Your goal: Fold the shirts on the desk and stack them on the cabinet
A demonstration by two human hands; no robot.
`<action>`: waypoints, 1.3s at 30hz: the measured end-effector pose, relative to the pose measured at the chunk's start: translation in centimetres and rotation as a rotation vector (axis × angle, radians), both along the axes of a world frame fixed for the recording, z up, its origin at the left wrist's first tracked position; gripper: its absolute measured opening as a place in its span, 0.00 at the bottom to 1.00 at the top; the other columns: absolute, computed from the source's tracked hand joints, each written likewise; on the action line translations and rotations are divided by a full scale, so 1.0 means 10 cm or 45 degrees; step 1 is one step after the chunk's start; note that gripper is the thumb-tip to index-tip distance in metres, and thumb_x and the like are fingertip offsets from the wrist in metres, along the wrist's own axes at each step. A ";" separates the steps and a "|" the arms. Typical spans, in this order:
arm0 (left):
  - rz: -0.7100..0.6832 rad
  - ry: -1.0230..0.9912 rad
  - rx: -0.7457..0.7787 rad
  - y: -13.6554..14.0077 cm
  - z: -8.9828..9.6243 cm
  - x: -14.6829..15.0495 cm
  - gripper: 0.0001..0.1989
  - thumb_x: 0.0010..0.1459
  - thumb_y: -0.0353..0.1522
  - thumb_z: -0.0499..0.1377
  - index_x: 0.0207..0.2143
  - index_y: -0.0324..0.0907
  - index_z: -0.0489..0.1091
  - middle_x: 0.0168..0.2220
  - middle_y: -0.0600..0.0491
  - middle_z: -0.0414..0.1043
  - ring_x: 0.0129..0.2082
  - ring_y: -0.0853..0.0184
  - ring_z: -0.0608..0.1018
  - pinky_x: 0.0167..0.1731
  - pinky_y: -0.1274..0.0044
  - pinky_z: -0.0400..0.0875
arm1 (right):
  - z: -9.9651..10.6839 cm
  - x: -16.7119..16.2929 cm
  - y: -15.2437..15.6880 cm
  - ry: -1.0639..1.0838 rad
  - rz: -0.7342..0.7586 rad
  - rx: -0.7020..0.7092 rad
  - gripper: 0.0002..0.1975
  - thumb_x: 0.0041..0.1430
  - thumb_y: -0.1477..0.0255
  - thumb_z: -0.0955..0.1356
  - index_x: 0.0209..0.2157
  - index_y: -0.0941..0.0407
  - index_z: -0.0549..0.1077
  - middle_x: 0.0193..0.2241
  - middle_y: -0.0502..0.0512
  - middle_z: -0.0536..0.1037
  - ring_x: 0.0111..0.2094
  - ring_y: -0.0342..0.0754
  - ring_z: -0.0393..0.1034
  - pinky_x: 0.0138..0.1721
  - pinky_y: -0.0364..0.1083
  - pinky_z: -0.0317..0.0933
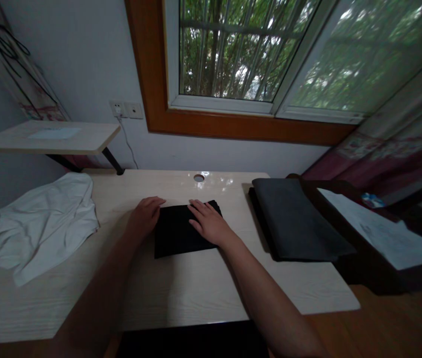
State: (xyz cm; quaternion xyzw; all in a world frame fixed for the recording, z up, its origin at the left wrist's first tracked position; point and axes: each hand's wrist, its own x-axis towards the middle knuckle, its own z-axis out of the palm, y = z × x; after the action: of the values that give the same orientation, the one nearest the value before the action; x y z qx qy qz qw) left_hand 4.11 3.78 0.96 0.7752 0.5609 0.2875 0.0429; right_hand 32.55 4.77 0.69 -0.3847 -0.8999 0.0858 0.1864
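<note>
A folded black cloth (175, 233), roughly rectangular, lies flat on the pale wood-grain desk (196, 293) in front of me. My right hand (210, 221) rests palm down on its right half, fingers spread and stretched out. At the cloth's upper left edge is my left hand (146, 216), its fingers stretched forward and close together, touching the edge or right beside it. Neither hand grips anything. What lies under my right palm is hidden.
A crumpled white garment (54, 219) lies on the left, below a raised shelf (95, 141). On the right is a stack of dark folded fabric (293, 219). A round cable hole (199, 178) sits near the desk's back edge, below the window (241, 49).
</note>
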 end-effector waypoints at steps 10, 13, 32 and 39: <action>-0.345 0.180 -0.066 -0.24 0.03 0.63 0.20 0.70 0.36 0.48 0.59 0.43 0.69 0.61 0.47 0.71 0.64 0.60 0.70 0.68 0.59 0.55 | -0.04 -0.13 0.03 -0.018 -0.120 0.053 0.26 0.71 0.67 0.61 0.68 0.55 0.61 0.70 0.60 0.57 0.70 0.56 0.52 0.69 0.60 0.47; -0.287 0.247 -0.103 -0.25 -0.05 0.71 0.23 0.70 0.38 0.49 0.63 0.41 0.65 0.66 0.43 0.64 0.69 0.56 0.62 0.68 0.55 0.52 | -0.03 -0.14 0.05 -0.017 -0.127 0.037 0.26 0.71 0.67 0.61 0.68 0.55 0.60 0.70 0.61 0.57 0.70 0.56 0.52 0.69 0.60 0.47; 0.028 0.225 -0.239 -0.14 -0.12 0.35 0.27 0.71 0.42 0.45 0.68 0.44 0.58 0.70 0.43 0.56 0.72 0.51 0.54 0.66 0.48 0.46 | -0.27 0.59 0.37 0.220 -0.602 -0.015 0.22 0.69 0.65 0.62 0.63 0.49 0.67 0.67 0.59 0.63 0.69 0.62 0.52 0.66 0.71 0.41; 0.246 0.205 -0.287 0.02 -0.20 0.03 0.25 0.70 0.39 0.43 0.66 0.46 0.61 0.70 0.45 0.57 0.71 0.47 0.54 0.64 0.42 0.46 | -0.08 0.66 0.37 0.535 -0.589 0.117 0.19 0.65 0.69 0.63 0.55 0.54 0.75 0.55 0.63 0.74 0.57 0.58 0.67 0.63 0.61 0.57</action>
State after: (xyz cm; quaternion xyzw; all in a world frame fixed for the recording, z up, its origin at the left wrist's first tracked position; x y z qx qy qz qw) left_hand 4.43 3.97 -1.08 0.7285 0.6631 0.1625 0.0567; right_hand 39.15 8.47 -0.10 -0.5442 -0.7333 0.0781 0.4000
